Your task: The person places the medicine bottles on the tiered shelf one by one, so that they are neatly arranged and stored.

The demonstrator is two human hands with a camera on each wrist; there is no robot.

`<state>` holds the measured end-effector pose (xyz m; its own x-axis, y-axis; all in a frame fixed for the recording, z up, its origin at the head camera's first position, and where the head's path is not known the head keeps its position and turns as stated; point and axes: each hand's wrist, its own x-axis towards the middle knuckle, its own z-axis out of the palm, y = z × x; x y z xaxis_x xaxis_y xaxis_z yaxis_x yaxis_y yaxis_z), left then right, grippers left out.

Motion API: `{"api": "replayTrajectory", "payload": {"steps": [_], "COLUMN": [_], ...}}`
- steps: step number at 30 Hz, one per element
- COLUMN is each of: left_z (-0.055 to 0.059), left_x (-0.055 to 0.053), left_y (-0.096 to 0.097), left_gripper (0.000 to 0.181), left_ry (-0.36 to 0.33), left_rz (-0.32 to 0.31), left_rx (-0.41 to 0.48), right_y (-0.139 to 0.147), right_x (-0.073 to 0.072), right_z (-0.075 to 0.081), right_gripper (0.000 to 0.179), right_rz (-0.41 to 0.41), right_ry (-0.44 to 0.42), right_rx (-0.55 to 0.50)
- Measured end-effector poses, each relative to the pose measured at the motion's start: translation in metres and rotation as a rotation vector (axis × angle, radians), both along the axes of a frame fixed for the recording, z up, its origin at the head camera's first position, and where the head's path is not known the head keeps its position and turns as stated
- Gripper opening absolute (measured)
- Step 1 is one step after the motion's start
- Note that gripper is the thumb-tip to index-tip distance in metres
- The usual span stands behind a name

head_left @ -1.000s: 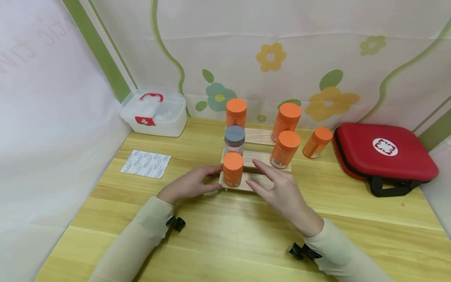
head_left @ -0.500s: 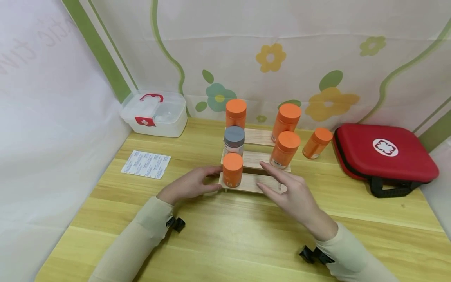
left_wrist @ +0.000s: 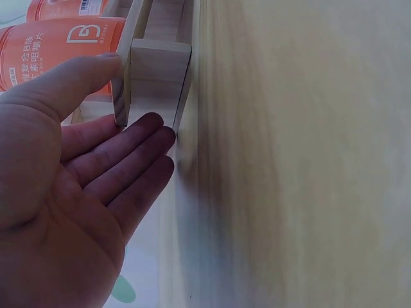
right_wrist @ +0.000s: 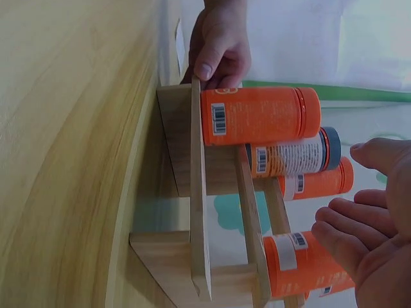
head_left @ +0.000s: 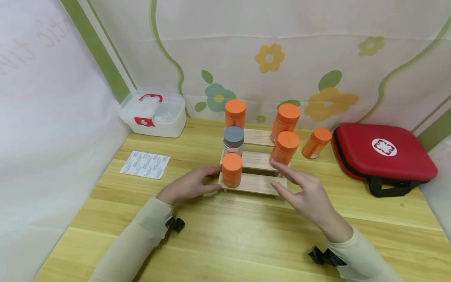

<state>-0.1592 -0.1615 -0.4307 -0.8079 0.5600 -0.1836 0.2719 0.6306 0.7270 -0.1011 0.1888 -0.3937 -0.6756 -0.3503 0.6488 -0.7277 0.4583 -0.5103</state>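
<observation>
A three-step wooden rack (head_left: 258, 184) holds several orange jars and a grey-lidded jar (head_left: 233, 141). At the left end of its lowest step, my left hand (head_left: 190, 183) holds the board, thumb at the front corner and fingers by the side panel (left_wrist: 154, 77). Just beside that thumb stands an orange jar (head_left: 232, 170). My right hand (head_left: 306, 192) hovers empty near the step's right end, thumb and fingers spread apart. Its fingertips overlap the base of the orange jar (head_left: 285, 147) on the middle step. Two more orange jars (head_left: 235, 113) stand on the top step.
A smaller orange jar (head_left: 317, 143) stands on the table right of the rack, near a red first-aid case (head_left: 384, 150). At the back left is a clear-lidded white box (head_left: 155, 115), with a printed white blister sheet (head_left: 145, 165) in front of it.
My right hand has moved right along the lowest step, from beside the front orange jar to the step's right end. The left hand and the jars stay put.
</observation>
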Motion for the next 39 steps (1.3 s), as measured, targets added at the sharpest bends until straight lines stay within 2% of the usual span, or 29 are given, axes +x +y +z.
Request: {"api": "replayTrajectory", "payload": {"steps": [13,19,25,31,39], "left_z": [0.002,0.001,0.001,0.0,-0.002], "left_x": [-0.001,-0.001,0.0,0.0,-0.001], "left_y": [0.001,0.0,0.0,-0.001,0.0], "left_gripper": [0.069,0.068,0.068,0.068,0.067], "left_ry": [-0.004,-0.001,0.002,0.008,0.007], "left_rz": [-0.002,-0.001,0.002,-0.001,-0.006], "left_rx": [-0.005,-0.012,-0.017,-0.021,-0.019], "right_y": [0.029,0.042,0.054,0.062,0.07], "right_x": [-0.003,-0.004,-0.007,-0.008,-0.013], "right_z": [-0.005,-0.008,-0.006,-0.003,-0.004], "right_gripper": [0.06,0.066,0.059,0.065,0.06], "right_rz": [0.008,-0.045,-0.083,-0.154,-0.234], "right_ry": [0.01,0.009,-0.008,-0.065,-0.126], "right_rx": [-0.077,-0.117,-0.152,-0.129,-0.14]}}
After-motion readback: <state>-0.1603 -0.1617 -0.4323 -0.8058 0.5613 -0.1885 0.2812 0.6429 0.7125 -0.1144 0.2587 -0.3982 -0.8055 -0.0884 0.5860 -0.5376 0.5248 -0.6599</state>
